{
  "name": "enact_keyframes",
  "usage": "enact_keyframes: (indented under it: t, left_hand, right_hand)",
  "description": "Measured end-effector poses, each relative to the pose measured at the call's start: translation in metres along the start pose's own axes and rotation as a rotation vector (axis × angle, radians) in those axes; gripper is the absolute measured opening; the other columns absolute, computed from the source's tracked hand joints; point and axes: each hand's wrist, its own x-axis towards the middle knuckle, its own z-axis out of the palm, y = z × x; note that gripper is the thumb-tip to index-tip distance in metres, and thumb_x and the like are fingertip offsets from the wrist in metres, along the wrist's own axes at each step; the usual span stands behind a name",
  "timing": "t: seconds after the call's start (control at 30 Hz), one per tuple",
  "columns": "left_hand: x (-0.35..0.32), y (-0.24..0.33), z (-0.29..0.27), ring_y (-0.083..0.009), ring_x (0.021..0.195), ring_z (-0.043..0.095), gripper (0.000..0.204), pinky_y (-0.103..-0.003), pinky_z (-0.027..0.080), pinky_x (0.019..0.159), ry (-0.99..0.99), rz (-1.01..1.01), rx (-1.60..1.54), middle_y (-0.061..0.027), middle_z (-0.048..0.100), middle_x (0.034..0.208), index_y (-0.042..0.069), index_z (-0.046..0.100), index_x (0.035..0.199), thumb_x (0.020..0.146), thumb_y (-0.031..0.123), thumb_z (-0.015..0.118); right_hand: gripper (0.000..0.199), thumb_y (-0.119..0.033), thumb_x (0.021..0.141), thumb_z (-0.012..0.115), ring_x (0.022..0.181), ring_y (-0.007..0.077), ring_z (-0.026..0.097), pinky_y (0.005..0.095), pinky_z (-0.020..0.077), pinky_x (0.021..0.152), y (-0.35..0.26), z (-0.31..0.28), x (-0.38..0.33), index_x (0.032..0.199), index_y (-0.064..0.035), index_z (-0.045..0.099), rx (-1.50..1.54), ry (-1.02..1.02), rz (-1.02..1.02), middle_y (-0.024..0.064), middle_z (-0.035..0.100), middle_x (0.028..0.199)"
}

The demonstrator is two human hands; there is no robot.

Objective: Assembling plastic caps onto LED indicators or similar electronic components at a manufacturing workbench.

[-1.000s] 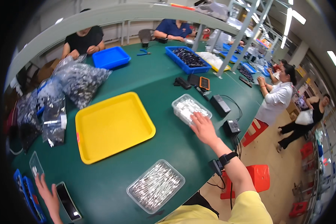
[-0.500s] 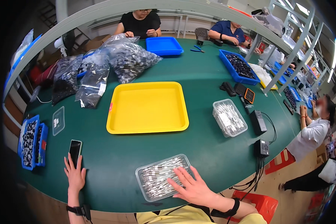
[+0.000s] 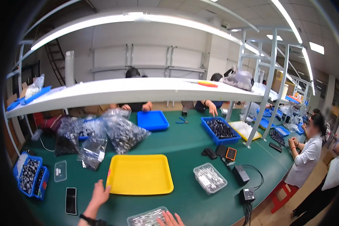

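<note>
My left hand (image 3: 98, 194) is at the lower left corner of an empty yellow tray (image 3: 141, 190). Its fingers are stretched out, and the thumb is close to the rim; whether it touches cannot be made out. Over a clear plastic box (image 3: 131, 220) at the lower edge, my right hand (image 3: 171, 220) spreads its fingers on the thin metal rods (image 3: 148, 218) inside. The picture's edge cuts off the rest of that hand. A phone (image 3: 71, 201) with a dark screen lies left of my left hand.
A second clear box of rods (image 3: 210, 179) stands right of the tray, near black power boxes (image 3: 241, 175) with cables. Blue bins (image 3: 31, 180) of small parts sit at the left. Bags (image 3: 126, 130) of parts lie behind the tray. A white shelf (image 3: 139, 90) spans the table; co-workers sit around.
My left hand has left the phone's side and moved right to the yellow tray's edge. The view has tilted up, so everything sits lower. My right hand stays over the box of rods.
</note>
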Motion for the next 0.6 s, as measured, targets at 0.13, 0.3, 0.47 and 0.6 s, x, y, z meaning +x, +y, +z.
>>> enact_keyframes:
  t: [0.13, 0.3, 0.47, 0.6]
  left_hand:
    - [0.032, -0.023, 0.054, -0.0301, 0.082, 0.061, 0.026, -0.042, 0.050, 0.066, 0.113, -0.305, -0.083, -0.0192, 0.059, 0.085, -0.004, 0.056, 0.090, 0.068, 0.009, 0.062]
    - [0.003, 0.018, 0.073, -0.0279, 0.069, 0.062, 0.023, -0.037, 0.053, 0.056, -0.016, -0.500, -0.707, -0.0157, 0.059, 0.089, -0.004, 0.052, 0.094, 0.073, 0.003, 0.059]
    - [-0.015, -0.012, 0.076, -0.0254, 0.070, 0.062, 0.023, -0.033, 0.054, 0.063, 0.005, -0.341, -1.261, -0.0139, 0.056, 0.091, -0.005, 0.046, 0.102, 0.088, 0.014, 0.050]
    - [-0.032, 0.003, 0.071, -0.0218, 0.070, 0.060, 0.026, -0.031, 0.054, 0.063, -0.021, -0.301, -1.020, -0.0124, 0.054, 0.090, -0.005, 0.044, 0.104, 0.088, 0.015, 0.051]
  right_hand:
    - [0.068, -0.032, 0.075, 0.065, 0.127, 0.0412, 0.024, 0.0554, 0.0198, 0.100, 0.003, -0.017, -0.029, 0.127, 0.0004, 0.035, 0.087, 0.048, 0.054, 0.0261, 0.026, 0.136]
    - [0.013, -0.008, 0.083, 0.054, 0.087, 0.0331, 0.057, 0.0382, 0.0456, 0.079, 0.040, 0.007, -0.094, 0.088, 0.0021, 0.061, 0.246, 0.540, 0.448, 0.0179, 0.061, 0.093]
    - [0.015, -0.008, 0.085, 0.049, 0.070, 0.0348, 0.054, 0.0407, 0.0439, 0.064, 0.051, 0.033, -0.098, 0.079, -0.0002, 0.061, 0.144, 0.538, 0.380, 0.0175, 0.058, 0.077]
    - [0.024, -0.008, 0.082, 0.046, 0.057, 0.0278, 0.051, 0.0377, 0.0394, 0.053, 0.073, 0.048, -0.098, 0.061, 0.0002, 0.053, 0.120, 0.589, 0.375, 0.0115, 0.052, 0.058]
